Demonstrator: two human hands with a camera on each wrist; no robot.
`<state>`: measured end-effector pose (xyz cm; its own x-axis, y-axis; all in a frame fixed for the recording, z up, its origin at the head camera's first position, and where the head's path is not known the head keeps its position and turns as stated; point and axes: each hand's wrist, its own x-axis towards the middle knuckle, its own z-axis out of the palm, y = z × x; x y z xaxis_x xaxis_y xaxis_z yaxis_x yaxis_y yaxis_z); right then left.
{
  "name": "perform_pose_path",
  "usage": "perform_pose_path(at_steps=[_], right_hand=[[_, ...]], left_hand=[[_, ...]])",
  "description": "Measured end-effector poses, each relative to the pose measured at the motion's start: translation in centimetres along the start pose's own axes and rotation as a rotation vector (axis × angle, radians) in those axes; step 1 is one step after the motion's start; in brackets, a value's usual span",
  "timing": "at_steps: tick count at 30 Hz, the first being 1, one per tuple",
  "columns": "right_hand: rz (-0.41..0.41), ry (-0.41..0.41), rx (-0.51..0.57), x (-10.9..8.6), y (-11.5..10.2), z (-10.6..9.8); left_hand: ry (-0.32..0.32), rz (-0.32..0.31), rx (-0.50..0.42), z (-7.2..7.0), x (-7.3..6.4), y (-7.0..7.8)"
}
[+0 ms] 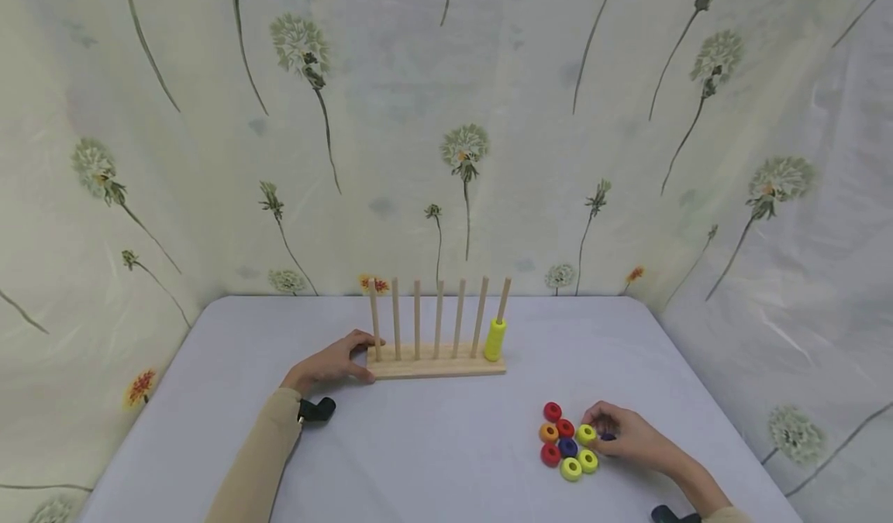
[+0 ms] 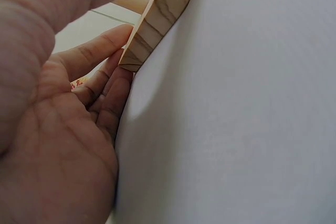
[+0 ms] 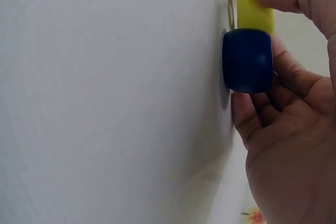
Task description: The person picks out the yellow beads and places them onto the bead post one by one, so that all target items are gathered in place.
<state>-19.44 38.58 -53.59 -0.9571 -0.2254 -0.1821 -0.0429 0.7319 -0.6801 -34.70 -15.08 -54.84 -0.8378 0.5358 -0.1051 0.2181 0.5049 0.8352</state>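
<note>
A wooden peg rack (image 1: pixel 436 369) with a row of upright pegs stands toward the back of the table. Yellow rings (image 1: pixel 494 341) are stacked on its rightmost peg. My left hand (image 1: pixel 328 364) holds the rack's left end, thumb at the front and fingers behind; the left wrist view shows the base's end grain (image 2: pixel 152 27) between them. At the right, my right hand (image 1: pixel 636 438) pinches a yellow ring (image 3: pixel 254 11) between thumb and fingers. A dark blue ring (image 3: pixel 248 61) sits beside that hand's palm, partly hidden in the head view.
Left of the right hand lie loose rings: red (image 1: pixel 552 411), orange (image 1: pixel 549 432), blue (image 1: pixel 568 447) and yellow (image 1: pixel 571 469). White cloth (image 1: pixel 432 453) covers the table. A flower-patterned curtain (image 1: pixel 391 120) hangs behind and at both sides.
</note>
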Motion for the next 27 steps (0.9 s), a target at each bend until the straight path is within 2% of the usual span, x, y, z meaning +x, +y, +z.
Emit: perform_pose_path(at_steps=[11, 15, 21, 27], right_hand=[[0.061, 0.085, 0.012, 1.0, -0.2, -0.1], [0.006, 0.166, 0.026, 1.8, -1.0, -0.8], [-0.098, 0.300, 0.034, 3.5, -4.2, -1.8], [-0.142, 0.391, 0.042, 5.8, -9.2, -3.2]], left_hand=[[0.011, -0.013, -0.019, 0.0, -0.2, 0.2], [0.010, -0.008, -0.020, 0.0, -0.1, 0.1], [0.012, -0.020, -0.018, 0.0, -0.1, 0.0], [0.016, -0.023, -0.013, 0.0, -0.1, 0.1]])
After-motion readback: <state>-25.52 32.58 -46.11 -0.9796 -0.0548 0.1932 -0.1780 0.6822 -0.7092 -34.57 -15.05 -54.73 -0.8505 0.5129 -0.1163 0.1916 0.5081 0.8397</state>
